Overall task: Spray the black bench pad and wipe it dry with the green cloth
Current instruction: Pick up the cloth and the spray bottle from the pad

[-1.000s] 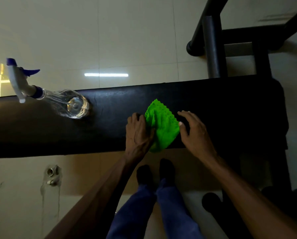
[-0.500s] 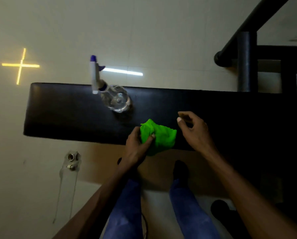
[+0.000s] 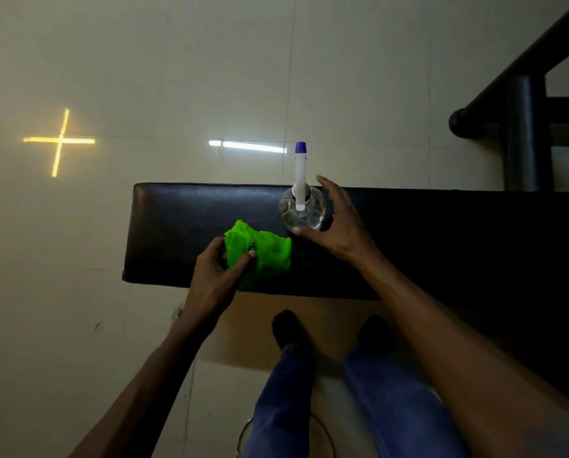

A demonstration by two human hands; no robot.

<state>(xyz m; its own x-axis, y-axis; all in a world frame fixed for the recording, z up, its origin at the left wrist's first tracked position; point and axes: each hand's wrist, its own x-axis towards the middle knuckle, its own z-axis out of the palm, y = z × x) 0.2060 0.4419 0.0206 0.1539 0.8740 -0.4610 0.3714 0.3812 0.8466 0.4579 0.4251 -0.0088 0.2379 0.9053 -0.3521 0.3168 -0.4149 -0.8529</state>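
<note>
The black bench pad [image 3: 184, 223] runs across the middle of the view, its left end visible. A bunched green cloth [image 3: 263, 252] lies on its near edge, and my left hand [image 3: 215, 276] grips the cloth's left side. A clear spray bottle [image 3: 301, 214] with a white and blue trigger head stands upright on the pad's far side. My right hand [image 3: 337, 226] curves around the bottle's right side, fingers spread; I cannot tell whether it touches the bottle.
A black metal frame with an upright post [image 3: 524, 127] stands at the far right behind the pad. My feet and blue trousers [image 3: 286, 391] are below the pad's near edge. Pale tiled floor [image 3: 144, 77] surrounds the bench.
My view has shifted left along the bench. My right hand left the cloth and moved up to the spray bottle. My left hand still holds the cloth, now more bunched.
</note>
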